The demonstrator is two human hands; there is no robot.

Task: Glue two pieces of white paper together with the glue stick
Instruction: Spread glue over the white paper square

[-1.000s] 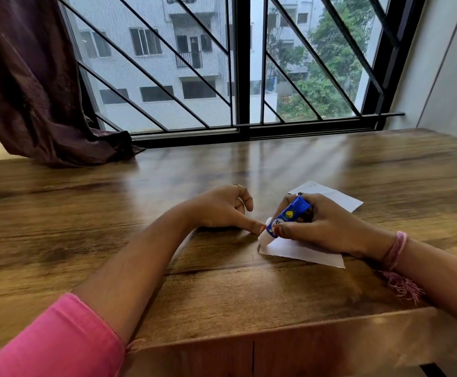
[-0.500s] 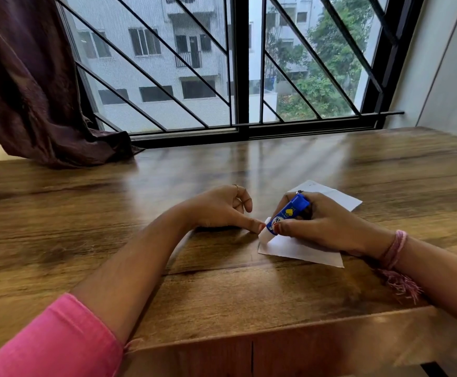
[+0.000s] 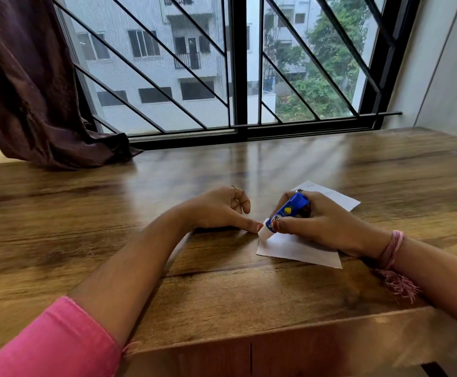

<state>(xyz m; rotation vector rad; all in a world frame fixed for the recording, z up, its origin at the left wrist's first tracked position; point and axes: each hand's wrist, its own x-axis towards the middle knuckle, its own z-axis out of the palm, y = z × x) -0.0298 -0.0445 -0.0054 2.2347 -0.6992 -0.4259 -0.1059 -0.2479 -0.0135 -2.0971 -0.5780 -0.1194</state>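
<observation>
The tabletop (image 3: pixel 249 289) carried the white paper (image 3: pixel 298 248) near its front middle. A second sheet (image 3: pixel 336 198) showed beyond it, behind the right hand; whether they overlapped could not be told. The paper was judged light, limp and prone to sliding, best pinned at a corner. The left hand (image 3: pixel 219 210), at the paper's left corner, pressed down with one fingertip, the other fingers curled. The right hand (image 3: pixel 322 227), over the paper, gripped the glue stick (image 3: pixel 284 213), tip on that corner.
</observation>
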